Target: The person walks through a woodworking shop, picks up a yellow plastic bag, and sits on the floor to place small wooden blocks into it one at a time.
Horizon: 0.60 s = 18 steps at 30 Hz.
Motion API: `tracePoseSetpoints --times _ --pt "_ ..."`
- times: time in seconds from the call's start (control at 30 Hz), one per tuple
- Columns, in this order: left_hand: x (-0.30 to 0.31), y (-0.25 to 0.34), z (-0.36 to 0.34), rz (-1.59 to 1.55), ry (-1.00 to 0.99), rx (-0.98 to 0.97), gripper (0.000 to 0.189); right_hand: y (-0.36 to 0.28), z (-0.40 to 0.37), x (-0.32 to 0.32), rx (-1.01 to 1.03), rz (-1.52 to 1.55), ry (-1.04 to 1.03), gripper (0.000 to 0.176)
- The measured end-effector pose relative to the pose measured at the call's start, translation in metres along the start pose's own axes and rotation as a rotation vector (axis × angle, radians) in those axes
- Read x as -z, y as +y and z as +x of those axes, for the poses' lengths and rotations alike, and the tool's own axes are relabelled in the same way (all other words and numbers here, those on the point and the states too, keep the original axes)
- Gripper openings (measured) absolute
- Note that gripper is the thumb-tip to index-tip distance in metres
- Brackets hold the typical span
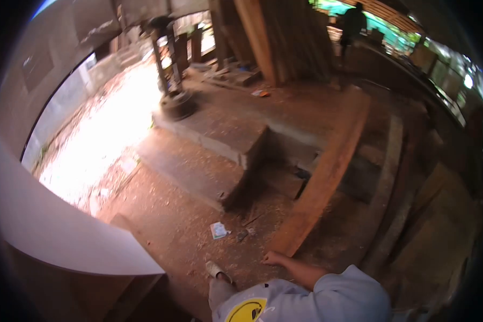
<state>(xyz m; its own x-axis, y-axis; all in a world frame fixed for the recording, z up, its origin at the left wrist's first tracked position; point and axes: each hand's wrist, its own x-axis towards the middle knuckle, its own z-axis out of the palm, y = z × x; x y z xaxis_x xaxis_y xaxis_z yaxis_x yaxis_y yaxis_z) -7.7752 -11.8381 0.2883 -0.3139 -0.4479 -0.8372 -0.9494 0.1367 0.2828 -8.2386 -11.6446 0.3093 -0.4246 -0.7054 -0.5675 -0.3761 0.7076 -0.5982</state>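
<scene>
My right hand (274,258) is closed at the near end of a long reddish-brown wooden plank (327,177), with the arm reaching in from the lower right. The plank slants away from the hand towards the upper right, across a sunken gap beside a concrete step. Nowhere in the frame does my left hand show. A grey shirt with a yellow print (248,310) fills the bottom edge, and a light shoe (218,271) stands on the dusty floor left of my right hand.
Concrete steps (198,161) rise ahead, with a dark round-based stand (177,104) on them. More boards (386,177) lie to the right. Upright planks (300,43) lean at the back. A pale curved panel (64,231) borders the left. A person (353,24) stands far off.
</scene>
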Motion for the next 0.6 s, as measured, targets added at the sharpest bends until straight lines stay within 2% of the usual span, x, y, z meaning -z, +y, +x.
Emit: tracePoseSetpoints --times 0.03,0.17,0.2,0.23,0.3,0.33,0.37,0.53,0.6 --pt "0.025 0.0 0.015 0.02 0.0 0.005 0.04 0.0 0.005 0.0 0.016 -0.075 -0.011 0.029" --pt "0.147 0.019 0.095 0.274 0.038 0.029 0.041 -0.028 0.05 0.037 -0.251 -0.017 -0.096 0.028" --pt "0.184 0.038 0.115 0.309 0.067 0.064 0.041 -0.041 0.057 0.048 -0.282 0.087 -0.001 0.028" --pt "0.217 0.052 0.126 0.12 0.154 0.024 0.042 -0.059 0.057 0.063 -0.316 0.192 0.102 0.028" --pt "0.288 0.1 0.147 -0.009 0.205 0.042 0.039 -0.078 0.077 0.087 -0.321 0.294 0.256 0.029" --pt "0.319 0.126 0.154 0.145 0.294 -0.102 0.037 -0.073 0.089 0.085 -0.298 0.293 0.3 0.03" --pt "0.347 0.153 0.166 0.159 0.303 -0.092 0.035 -0.066 0.102 0.081 -0.274 0.291 0.344 0.03" --pt "0.431 0.238 0.286 0.054 0.259 -0.167 0.03 -0.062 0.154 0.092 -0.444 0.459 0.278 0.028" --pt "0.454 0.31 0.287 -0.021 0.197 -0.176 0.03 -0.056 0.186 0.096 -0.515 0.522 0.257 0.027"
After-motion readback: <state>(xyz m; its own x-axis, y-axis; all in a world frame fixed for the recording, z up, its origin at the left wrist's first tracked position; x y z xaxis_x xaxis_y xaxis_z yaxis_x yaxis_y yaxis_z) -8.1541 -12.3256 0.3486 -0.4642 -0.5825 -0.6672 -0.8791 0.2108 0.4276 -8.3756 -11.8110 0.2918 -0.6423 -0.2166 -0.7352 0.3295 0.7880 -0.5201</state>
